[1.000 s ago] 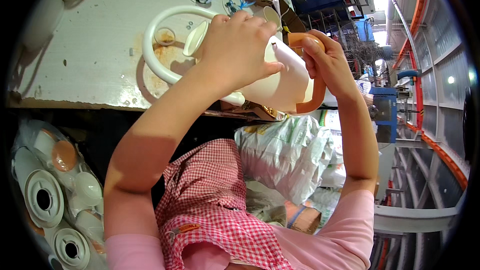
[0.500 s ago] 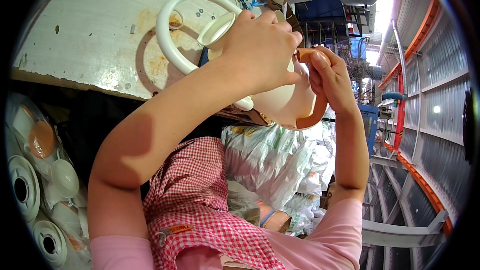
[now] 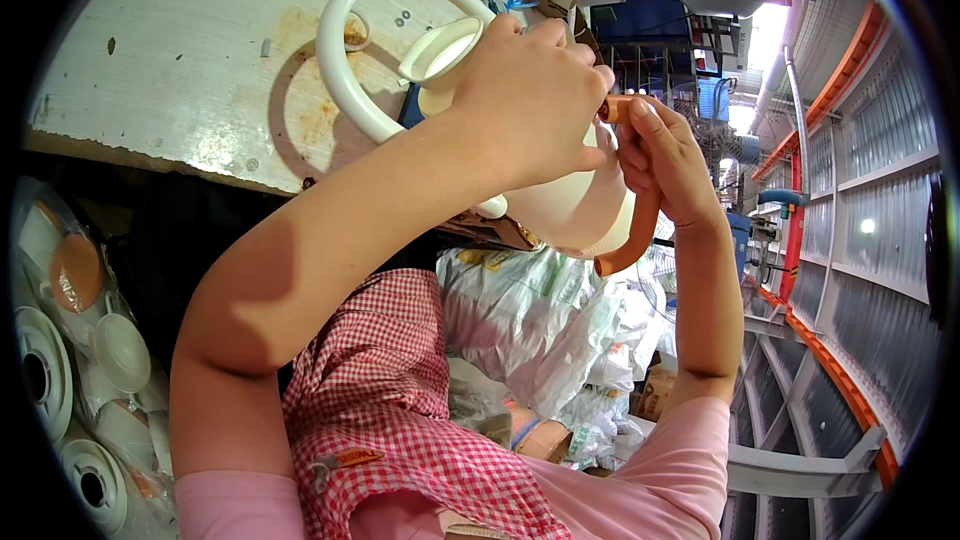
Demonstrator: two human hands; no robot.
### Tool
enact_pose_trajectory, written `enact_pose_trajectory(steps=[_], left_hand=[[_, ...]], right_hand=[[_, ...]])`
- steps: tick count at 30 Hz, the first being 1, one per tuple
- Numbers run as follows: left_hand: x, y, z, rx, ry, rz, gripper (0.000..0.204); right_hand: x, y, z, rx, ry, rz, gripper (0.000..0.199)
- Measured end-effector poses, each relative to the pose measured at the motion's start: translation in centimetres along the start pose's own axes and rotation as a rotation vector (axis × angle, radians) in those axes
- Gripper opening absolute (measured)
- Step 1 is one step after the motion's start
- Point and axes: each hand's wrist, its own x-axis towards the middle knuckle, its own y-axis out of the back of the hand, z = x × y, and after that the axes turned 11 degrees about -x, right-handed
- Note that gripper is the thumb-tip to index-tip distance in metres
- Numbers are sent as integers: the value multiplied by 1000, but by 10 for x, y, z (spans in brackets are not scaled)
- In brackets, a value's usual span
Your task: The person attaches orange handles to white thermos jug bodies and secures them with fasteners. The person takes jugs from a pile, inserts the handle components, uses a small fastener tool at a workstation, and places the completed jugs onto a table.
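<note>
"Is the orange handle [image 3: 647,225] on?"
"Lower end looks free (upper, I can't tell). Right hand [image 3: 672,162] pinches it; left hand [image 3: 535,90] spreads across the cream pot [image 3: 565,212], over the near edge of the worktop [image 3: 200,70]."

Distinct shadows [image 3: 280,120], upper-right glare [image 3: 766,40]
</note>
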Motion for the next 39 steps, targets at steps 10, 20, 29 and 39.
enact_pose_trajectory(steps=[10,20,29,39], left_hand=[[1,1,2,28,5,4,56],[4,5,3,-38,13,-50,49],[6,3,-1,-51,-29,-17,45],[8,7,-1,-65,-84,-18,42]], right_hand=[[-4,-1,-15,-666,345,216,30],[-9,-6,-30,-823,345,218,31],[-6,-6,-30,-801,334,172,28],[-3,-6,-28,-717,380,157,28]])
